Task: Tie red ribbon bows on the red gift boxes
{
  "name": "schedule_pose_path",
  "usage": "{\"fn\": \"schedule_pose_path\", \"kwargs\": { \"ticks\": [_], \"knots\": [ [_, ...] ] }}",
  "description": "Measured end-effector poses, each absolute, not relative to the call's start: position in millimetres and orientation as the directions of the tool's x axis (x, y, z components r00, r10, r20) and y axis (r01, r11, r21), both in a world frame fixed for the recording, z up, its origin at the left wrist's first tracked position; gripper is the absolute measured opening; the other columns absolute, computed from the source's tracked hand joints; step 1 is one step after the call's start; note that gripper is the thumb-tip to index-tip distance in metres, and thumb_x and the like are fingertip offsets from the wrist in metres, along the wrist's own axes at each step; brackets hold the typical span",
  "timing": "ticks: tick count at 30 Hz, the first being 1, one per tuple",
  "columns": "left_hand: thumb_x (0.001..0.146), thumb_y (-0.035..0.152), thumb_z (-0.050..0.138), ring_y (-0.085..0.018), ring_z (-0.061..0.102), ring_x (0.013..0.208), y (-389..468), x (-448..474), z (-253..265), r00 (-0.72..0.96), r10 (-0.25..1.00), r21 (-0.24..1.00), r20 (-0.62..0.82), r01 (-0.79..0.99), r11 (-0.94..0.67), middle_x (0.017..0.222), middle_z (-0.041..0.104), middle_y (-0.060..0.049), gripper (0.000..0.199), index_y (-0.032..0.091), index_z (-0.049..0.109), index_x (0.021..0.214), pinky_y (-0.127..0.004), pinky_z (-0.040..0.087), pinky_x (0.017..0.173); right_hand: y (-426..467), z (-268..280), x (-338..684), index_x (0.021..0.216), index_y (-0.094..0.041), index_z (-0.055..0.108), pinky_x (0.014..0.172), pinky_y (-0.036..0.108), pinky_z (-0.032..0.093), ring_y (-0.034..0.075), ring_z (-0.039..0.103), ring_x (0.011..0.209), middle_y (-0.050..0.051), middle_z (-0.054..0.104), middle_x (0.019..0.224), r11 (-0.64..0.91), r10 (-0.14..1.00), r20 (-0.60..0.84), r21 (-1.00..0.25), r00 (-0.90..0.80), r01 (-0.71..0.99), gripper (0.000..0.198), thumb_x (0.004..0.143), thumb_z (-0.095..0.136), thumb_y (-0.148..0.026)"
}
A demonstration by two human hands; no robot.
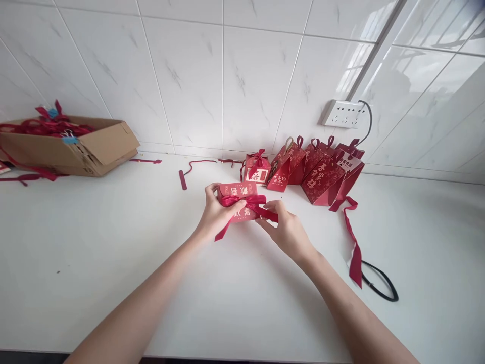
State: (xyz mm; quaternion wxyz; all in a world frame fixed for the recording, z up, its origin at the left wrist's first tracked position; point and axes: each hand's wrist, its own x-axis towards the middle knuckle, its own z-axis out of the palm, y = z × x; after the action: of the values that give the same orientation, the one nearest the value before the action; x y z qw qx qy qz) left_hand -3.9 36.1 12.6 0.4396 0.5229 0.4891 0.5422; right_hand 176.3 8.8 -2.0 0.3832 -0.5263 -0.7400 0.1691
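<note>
A small red gift box [238, 190] with pale Chinese characters is at the middle of the white table, a dark red ribbon [253, 200] tied in a bow across its top. My left hand [219, 212] grips the box from its left side, thumb lying on the bow. One ribbon tail hangs below that thumb. At the box's right side, my right hand [282, 225] pinches the other end of the ribbon between thumb and fingers. The underside of the box is hidden.
Behind stand a bow-tied box [256, 174] and several red triangular boxes [322, 177]. A cardboard carton [102, 151] of ribbons sits at left. Loose ribbon [350, 232] and a black loop [390, 288] lie at right, below a wall power strip [343, 114]. A red tag [182, 180] lies near the wall.
</note>
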Motion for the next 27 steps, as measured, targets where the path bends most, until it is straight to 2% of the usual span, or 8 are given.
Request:
{"fn": "schedule_pose_path", "kwargs": {
  "ticks": [3,7,11,14,17,22,27],
  "knots": [
    [0.066,0.034,0.074,-0.020,0.058,0.106,34.8,-2.8,11.9,-0.096,0.986,0.989,0.136,0.065,-0.130,0.117,0.051,-0.007,0.059,0.024,0.031,0.106,-0.029,0.052,0.076,6.5,-3.0,176.6,0.085,-0.023,0.051,0.067,0.034,0.051,0.019,0.064,0.071,0.004,0.067,0.084,0.409,0.896,0.401,-0.581,-0.190,0.704,0.007,0.087,0.050,-0.029],
    [0.068,0.034,0.072,-0.020,0.056,0.109,35.3,-2.1,10.6,-0.113,0.982,0.987,0.150,0.081,-0.141,0.121,0.048,-0.008,0.057,0.024,0.031,0.106,-0.031,0.050,0.081,3.1,-3.4,173.6,0.078,-0.021,0.050,0.066,0.033,0.051,0.016,0.059,0.067,0.004,0.060,0.083,0.462,0.877,0.412,-0.579,-0.249,0.671,0.012,0.087,0.047,-0.028],
    [0.067,0.031,0.073,-0.020,0.057,0.107,36.2,-0.6,10.5,-0.138,0.978,0.986,0.158,0.072,-0.149,0.121,0.048,-0.008,0.058,0.023,0.030,0.107,-0.033,0.048,0.087,-0.2,-1.9,167.1,0.073,-0.020,0.051,0.070,0.032,0.050,0.015,0.056,0.071,0.005,0.053,0.086,0.440,0.898,0.347,-0.704,-0.270,0.558,0.017,0.086,0.047,-0.030],
    [0.066,0.031,0.072,-0.020,0.057,0.106,37.0,0.1,9.9,-0.138,0.980,0.989,0.145,0.051,-0.139,0.122,0.048,-0.009,0.059,0.023,0.030,0.107,-0.035,0.047,0.088,-1.7,1.1,164.1,0.068,-0.020,0.050,0.064,0.028,0.047,0.014,0.053,0.067,0.003,0.054,0.076,0.297,0.939,0.174,-0.846,-0.297,0.443,0.023,0.086,0.048,-0.035],
    [0.064,0.030,0.074,-0.021,0.056,0.108,37.4,-0.6,9.0,-0.139,0.979,0.988,0.151,0.042,-0.146,0.122,0.047,-0.009,0.061,0.023,0.030,0.107,-0.036,0.046,0.090,-1.2,1.4,162.4,0.066,-0.019,0.047,0.054,0.025,0.038,0.011,0.047,0.056,0.000,0.054,0.063,0.155,0.926,0.012,-0.923,-0.377,0.351,0.029,0.086,0.049,-0.040],
    [0.064,0.032,0.074,-0.021,0.058,0.105,35.8,-1.9,8.3,-0.103,0.984,0.989,0.144,0.046,-0.140,0.118,0.049,-0.007,0.062,0.024,0.030,0.107,-0.036,0.047,0.087,3.4,-2.8,165.2,0.066,-0.018,0.048,0.053,0.025,0.035,0.011,0.047,0.054,-0.001,0.053,0.059,0.126,0.865,-0.014,-0.962,-0.501,0.244,0.033,0.084,0.053,-0.046],
    [0.064,0.032,0.075,-0.020,0.061,0.100,35.9,-1.7,9.9,-0.035,0.987,0.987,0.157,0.048,-0.155,0.109,0.055,-0.005,0.061,0.024,0.030,0.106,-0.034,0.051,0.081,8.4,5.4,184.1,0.062,-0.016,0.051,0.054,0.025,0.033,0.010,0.042,0.055,-0.001,0.049,0.059,0.133,0.808,-0.083,-0.939,-0.583,0.318,0.046,0.078,0.057,-0.059]
  ]
}}
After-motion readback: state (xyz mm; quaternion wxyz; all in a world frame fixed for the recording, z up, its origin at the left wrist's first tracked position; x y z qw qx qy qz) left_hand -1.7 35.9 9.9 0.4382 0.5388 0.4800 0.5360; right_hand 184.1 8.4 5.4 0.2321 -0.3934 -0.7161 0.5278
